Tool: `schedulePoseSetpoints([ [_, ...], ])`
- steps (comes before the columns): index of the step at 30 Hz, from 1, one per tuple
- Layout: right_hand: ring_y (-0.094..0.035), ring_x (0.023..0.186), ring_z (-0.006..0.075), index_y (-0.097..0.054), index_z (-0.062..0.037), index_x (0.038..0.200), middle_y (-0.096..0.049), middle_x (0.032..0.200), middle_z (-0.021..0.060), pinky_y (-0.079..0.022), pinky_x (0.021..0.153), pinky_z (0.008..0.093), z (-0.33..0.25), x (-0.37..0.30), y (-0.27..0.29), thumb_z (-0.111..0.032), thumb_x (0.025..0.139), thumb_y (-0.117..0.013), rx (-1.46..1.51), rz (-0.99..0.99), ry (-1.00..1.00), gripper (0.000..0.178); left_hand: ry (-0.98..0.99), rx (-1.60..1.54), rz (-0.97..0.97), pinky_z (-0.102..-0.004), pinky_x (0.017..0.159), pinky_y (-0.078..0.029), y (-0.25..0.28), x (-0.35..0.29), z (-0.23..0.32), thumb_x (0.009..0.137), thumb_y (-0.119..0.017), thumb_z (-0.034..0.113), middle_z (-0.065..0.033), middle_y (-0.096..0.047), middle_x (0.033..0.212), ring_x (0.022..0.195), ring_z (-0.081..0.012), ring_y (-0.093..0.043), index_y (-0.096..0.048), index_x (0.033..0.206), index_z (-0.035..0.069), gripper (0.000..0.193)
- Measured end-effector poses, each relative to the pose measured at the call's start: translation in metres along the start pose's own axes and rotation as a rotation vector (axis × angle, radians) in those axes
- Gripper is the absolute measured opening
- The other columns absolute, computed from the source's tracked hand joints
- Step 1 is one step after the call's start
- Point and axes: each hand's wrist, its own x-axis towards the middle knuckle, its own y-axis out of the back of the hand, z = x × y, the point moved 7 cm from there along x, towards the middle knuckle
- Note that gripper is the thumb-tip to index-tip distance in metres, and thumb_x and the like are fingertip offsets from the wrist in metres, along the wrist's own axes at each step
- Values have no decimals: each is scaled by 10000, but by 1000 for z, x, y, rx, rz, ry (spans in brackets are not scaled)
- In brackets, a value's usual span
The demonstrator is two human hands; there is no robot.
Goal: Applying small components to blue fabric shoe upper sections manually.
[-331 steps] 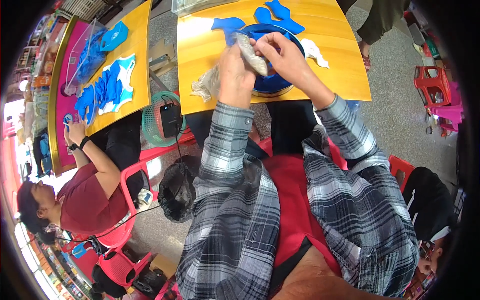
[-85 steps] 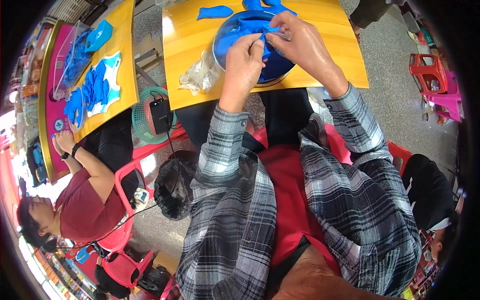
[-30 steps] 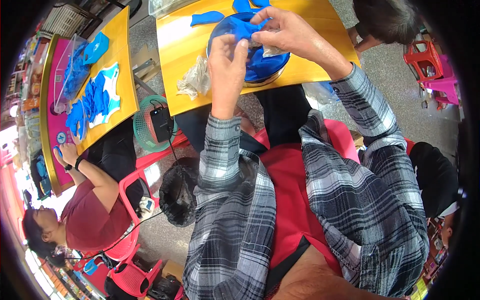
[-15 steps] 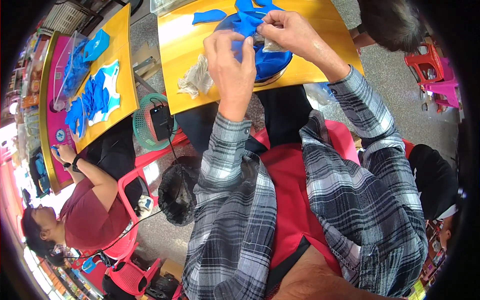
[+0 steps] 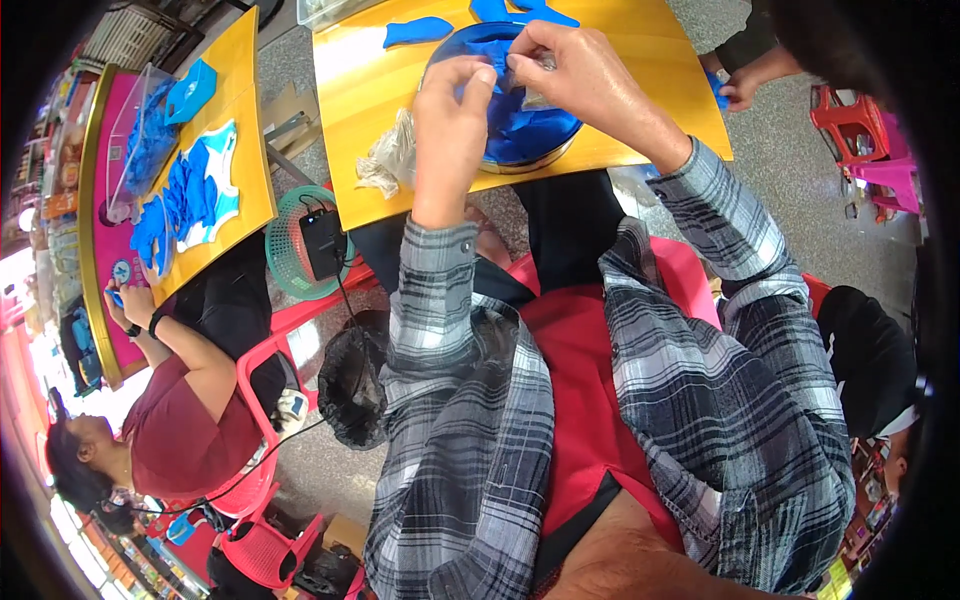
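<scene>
My left hand [image 5: 450, 125] and my right hand [image 5: 585, 80] face each other over a round dark-blue tray [image 5: 548, 158] on the yellow table. Thumb and fingers of each are pinched together on a small blue cloth piece [image 5: 497, 55], partly hidden by the fingers. More blue cloth [image 5: 525, 135] lies inside the tray below. Under my right palm shows a small greyish-brown thing [image 5: 533, 99], too covered to name. A crumpled pale plastic bag [image 5: 388, 158] rests on the table beside my left wrist.
Flat blue pieces [image 5: 418, 32] lie at the table's far side. A second yellow table [image 5: 247, 120] at the left bears blue pieces, and a person [image 5: 190, 420] sits there. Another person's hand [image 5: 745, 88] holds something blue at the far right. A green basket [image 5: 290, 270] stands between the tables.
My hands have drawn closer to the blue piece, the left shifting slightly left and its fingers closing. At the far right the other person's hand with something blue has come into view.
</scene>
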Motion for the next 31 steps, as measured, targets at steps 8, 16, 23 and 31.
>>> schedulePoseSetpoints([
  [8, -601, 691, 94, -674, -11, 895, -642, 736, 33, -488, 637, 245, 23, 0, -6, -254, 870, -649, 166, -49, -131, 246, -196, 335, 8, -391, 867, -462, -6, -4, 25, 782, -692, 116, -166, -576, 1070, 991, -331, -576, -597, 918, -8, 207],
  [16, -573, 711, 63, -676, -50, 854, -626, 750, 2, -460, 654, 217, 38, 0, -18, -248, 872, -640, 355, -187, -232, 202, -419, 572, 3, -397, 769, -475, -13, -4, 42, 765, -705, 100, -155, -599, 963, 888, -339, -594, -600, 886, -7, 193],
  [23, -561, 712, 56, -657, -54, 836, -609, 750, -10, -450, 635, 219, 48, -1, -23, -236, 868, -642, 405, -167, -260, 186, -421, 707, 44, -421, 702, -433, -20, -8, 42, 727, -679, 74, -97, -566, 866, 844, -304, -565, -580, 813, 34, 138],
  [31, -583, 743, 93, -667, -59, 870, -618, 757, 22, -476, 685, 232, 39, 0, -17, -235, 878, -635, 207, -72, -124, 179, -179, 519, -7, -413, 746, -472, -15, -2, 29, 751, -705, 138, -121, -587, 922, 920, -305, -593, -620, 857, 77, 149],
])
